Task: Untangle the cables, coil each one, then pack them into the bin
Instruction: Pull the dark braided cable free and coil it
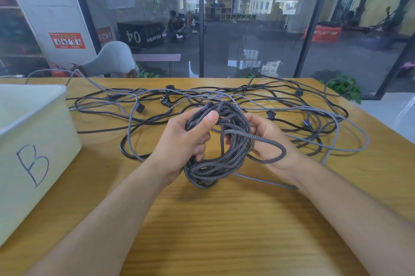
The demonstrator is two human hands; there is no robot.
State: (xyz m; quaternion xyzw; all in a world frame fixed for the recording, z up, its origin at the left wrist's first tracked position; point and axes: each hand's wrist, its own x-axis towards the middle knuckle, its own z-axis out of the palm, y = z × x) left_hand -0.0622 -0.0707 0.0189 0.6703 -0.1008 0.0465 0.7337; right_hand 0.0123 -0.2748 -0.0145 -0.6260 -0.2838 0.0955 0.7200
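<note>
Head view: left hand (186, 141) has its grip clamped on a coiled braided cable (221, 141), thumb pressed over the top strands, while the right hand (267, 141) curls round the coil's right side and a loose loop. Both hold it just above the wooden bench (224, 219). Beyond lies a tangle of black and grey cables (247, 100) reaching toward the far edge. A white bin (33, 141) marked B stands at left.

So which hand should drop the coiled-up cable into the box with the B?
Probably the left hand. It already grips the braided cable coil with thumb over the loops, and the white bin sits on that side. The right hand only holds the loose tail loop.
</note>
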